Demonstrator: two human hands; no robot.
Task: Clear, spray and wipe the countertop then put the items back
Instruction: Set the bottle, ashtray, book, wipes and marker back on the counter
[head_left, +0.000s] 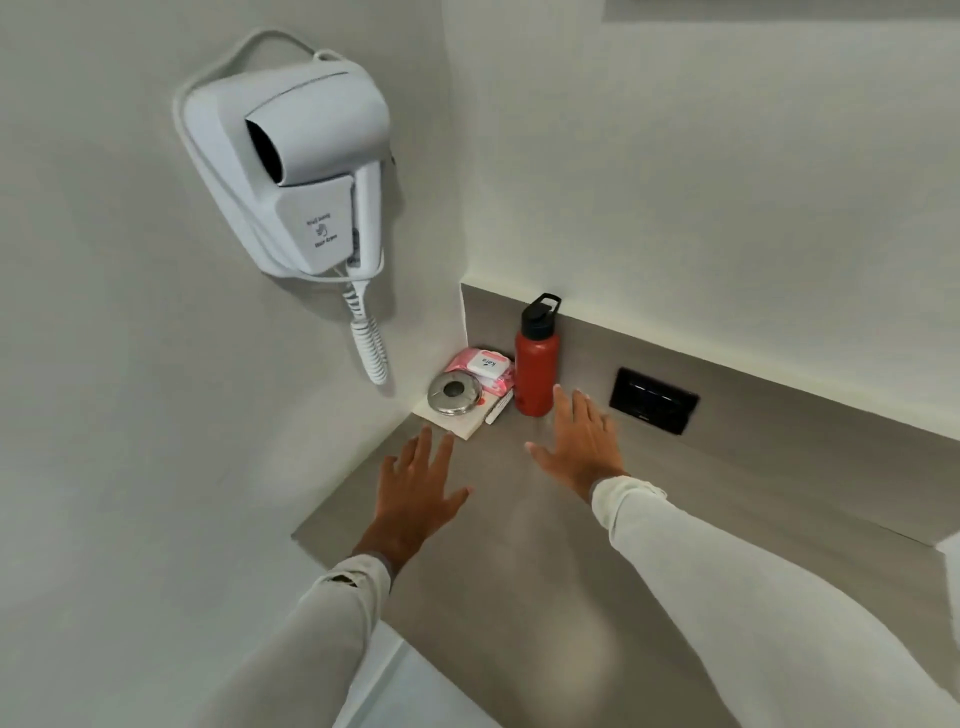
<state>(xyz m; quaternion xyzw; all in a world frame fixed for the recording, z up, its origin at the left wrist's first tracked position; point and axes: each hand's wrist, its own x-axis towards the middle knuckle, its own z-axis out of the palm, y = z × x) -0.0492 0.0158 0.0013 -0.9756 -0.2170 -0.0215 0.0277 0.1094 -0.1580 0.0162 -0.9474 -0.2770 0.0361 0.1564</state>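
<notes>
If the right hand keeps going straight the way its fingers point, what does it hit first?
Most likely the red bottle: the right hand is open, its fingertips almost at the bottle's base. Depth is unclear from this one view; it might slip just past on the bottle's right, toward the backsplash.

Legible text is limited to one item. The pink wipes packet (480, 370), lying in the corner of the countertop (519, 519), carries a white flap label printed with the word "kara" in dark lettering, seen turned sideways from this view. The wall-mounted hair dryer (291, 161) bears a small icon with two short lines of grey print on the front of its holder, one above the icon and one below; the characters are too small and too blurred to read. The black wall panel (653, 400) shows a faint mark along its lower edge, not readable.
</notes>
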